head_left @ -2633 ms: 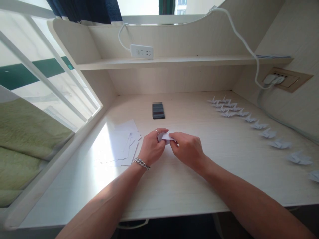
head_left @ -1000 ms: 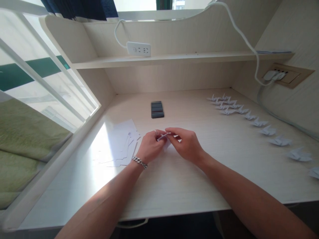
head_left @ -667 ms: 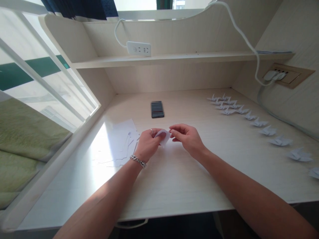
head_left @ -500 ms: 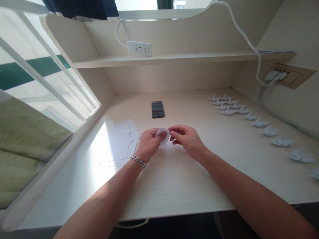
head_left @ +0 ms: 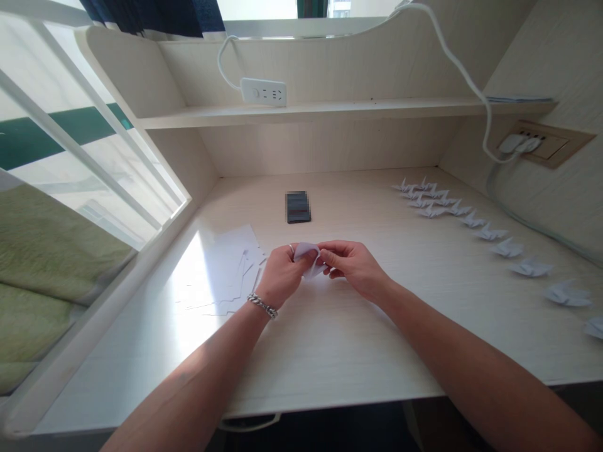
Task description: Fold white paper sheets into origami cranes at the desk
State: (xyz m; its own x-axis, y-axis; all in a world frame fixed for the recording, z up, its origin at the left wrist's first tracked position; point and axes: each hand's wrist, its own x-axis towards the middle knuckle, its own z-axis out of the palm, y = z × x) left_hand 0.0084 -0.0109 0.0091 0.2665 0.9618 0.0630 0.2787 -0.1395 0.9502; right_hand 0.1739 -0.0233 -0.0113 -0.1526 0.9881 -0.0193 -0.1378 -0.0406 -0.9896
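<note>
A small folded piece of white paper is held just above the pale wooden desk, between both hands. My left hand, with a ring and a chain bracelet, pinches its left side. My right hand pinches its right edge with thumb and fingertips. Most of the paper is hidden behind the fingers.
A loose pile of white paper sheets lies left of the hands. A dark phone lies farther back. Several folded paper cranes run along the right side. A power strip sits on the shelf; a wall socket is at right.
The folded paper was pressed low between both hands, then my left hand lifted and turned it while the right let go briefly. My right fingers have now closed on its edge again.
</note>
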